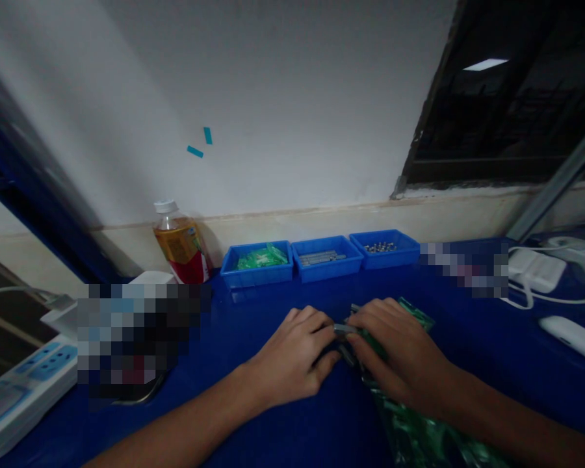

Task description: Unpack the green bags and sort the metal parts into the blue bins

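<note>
While both hands work close together over the blue counter, a small silver metal piece lies between them, right of centre and toward the near side. The right hand appears to pinch its right end between thumb and forefinger; the left hand has bent fingers reaching its left end, but I cannot tell whether that grip presses on it or merely touches. Darker metal pieces sit just below, partly hidden, and green plastic spreads under and nearer than the right forearm. With so little of the piece exposed, it could slip if either hand pulls or twists unevenly, and its smooth look suggests it might roll. The loose plastic could also slide under the right hand's weight and drag the darker pieces along. Three blue trays stand well apart at the far side, so a slip should hardly disturb them.
</note>
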A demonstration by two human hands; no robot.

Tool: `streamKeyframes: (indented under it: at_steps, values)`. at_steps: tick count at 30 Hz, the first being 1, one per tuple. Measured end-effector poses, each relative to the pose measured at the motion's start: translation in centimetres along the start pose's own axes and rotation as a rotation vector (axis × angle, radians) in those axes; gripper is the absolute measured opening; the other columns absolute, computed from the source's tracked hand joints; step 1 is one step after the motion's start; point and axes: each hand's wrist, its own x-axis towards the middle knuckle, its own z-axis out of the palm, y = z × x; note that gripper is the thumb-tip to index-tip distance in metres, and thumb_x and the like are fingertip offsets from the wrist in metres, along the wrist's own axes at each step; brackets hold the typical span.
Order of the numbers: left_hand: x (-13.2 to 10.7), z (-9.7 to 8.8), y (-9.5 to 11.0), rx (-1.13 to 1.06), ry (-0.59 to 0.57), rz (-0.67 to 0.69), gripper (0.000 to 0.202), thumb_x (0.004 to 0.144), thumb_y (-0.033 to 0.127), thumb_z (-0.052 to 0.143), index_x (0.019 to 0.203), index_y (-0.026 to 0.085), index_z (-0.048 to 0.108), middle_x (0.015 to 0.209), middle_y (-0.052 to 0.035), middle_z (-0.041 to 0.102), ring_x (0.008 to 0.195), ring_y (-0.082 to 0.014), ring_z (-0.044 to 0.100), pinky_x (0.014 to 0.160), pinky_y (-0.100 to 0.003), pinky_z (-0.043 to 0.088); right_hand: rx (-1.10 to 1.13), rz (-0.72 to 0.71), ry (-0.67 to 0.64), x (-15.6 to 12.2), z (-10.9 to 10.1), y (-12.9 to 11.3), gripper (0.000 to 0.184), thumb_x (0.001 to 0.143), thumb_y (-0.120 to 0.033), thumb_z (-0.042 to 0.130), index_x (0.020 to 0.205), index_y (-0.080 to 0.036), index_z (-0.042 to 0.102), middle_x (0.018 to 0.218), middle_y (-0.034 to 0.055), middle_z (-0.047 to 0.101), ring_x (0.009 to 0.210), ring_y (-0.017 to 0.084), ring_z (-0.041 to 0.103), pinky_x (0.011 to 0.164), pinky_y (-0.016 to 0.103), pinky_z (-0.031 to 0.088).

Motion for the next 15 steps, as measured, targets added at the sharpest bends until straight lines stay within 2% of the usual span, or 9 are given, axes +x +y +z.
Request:
streamKeyframes:
  at_steps: [4,8,11,15]
  values:
    - [0.11,0.17,-0.11,0.047,0.019,-0.026,0.011,0.092,0.023,0.043,0.086,0.018,0.051,0.089,-0.003,0.056,0.084,-0.0188,0.048,0.076,-0.034,0.036,-0.024,0.009,-0.036,0.09,-0.04,0.08,0.024,0.092,-0.021,0.038,0.075,-0.017,0.053,0.071,0.0026,0.053,0.068,0.016,0.043,0.066,0.033,0.026]
    - [0.03,0.14,-0.16,0.032,0.045,-0.034,0.015,0.093,0.023,0.042,0.081,0.018,0.05,0.083,-0.0027,0.055,0.08,-0.0181,0.048,0.072,-0.033,0.035,-0.023,0.034,-0.058,0.07,0.31,0.36,0.023,0.093,-0.021,0.038,0.076,-0.017,0.052,0.072,0.0028,0.053,0.069,0.016,0.043,0.067,0.033,0.027]
    - [-0.01,0.02,-0.28,-0.062,0.103,-0.059,0.007,0.09,0.025,0.047,0.09,0.019,0.051,0.088,-0.0028,0.057,0.084,-0.0191,0.048,0.072,-0.033,0.034,-0.01,0.042,-0.074,0.07,0.53,0.44,0.021,0.093,-0.022,0.039,0.078,-0.017,0.053,0.073,0.0027,0.053,0.069,0.016,0.043,0.066,0.032,0.027]
    - [-0.12,-0.13,-0.45,-0.194,0.179,-0.03,0.017,0.088,0.022,0.051,0.105,0.02,0.05,0.094,-0.003,0.059,0.088,-0.0196,0.049,0.075,-0.033,0.035,0.004,0.022,-0.074,0.14,0.45,0.21,0.023,0.093,-0.018,0.037,0.075,-0.018,0.052,0.071,0.0031,0.052,0.067,0.016,0.043,0.066,0.032,0.028]
